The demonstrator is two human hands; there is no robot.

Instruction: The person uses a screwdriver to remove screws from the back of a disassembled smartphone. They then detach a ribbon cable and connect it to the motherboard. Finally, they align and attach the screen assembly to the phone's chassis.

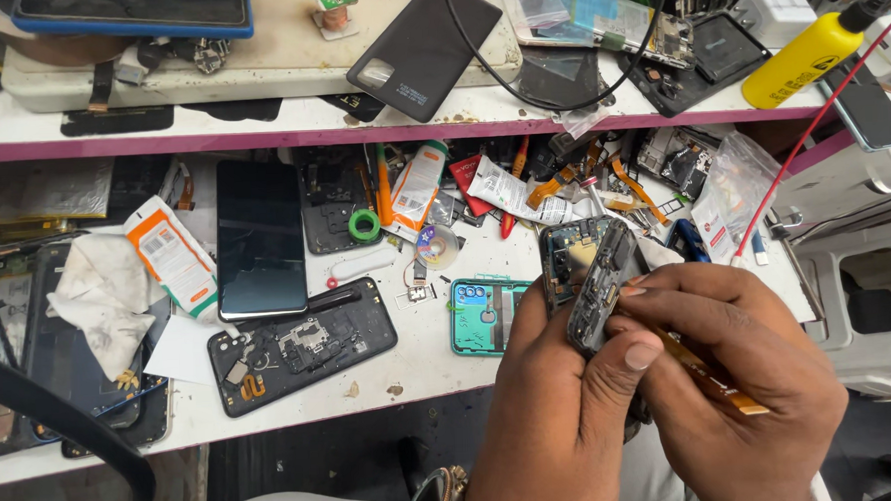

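My left hand (557,406) grips an opened phone body (573,258), held upright over the bench's front edge. A black inner cover piece (603,282) stands partly lifted off it, pinched between my left thumb and my right hand (741,368). My right hand also holds an orange-handled tool (717,379) that runs across its palm. A watch (438,494) sits on my left wrist.
The white bench (420,357) holds an open black phone chassis (302,344), a teal back cover (483,316), a dark phone lying screen up (261,237), a white cloth (102,296), tubes, flex cables and small parts. The shelf above carries a yellow bottle (803,60) and a black cover (425,47).
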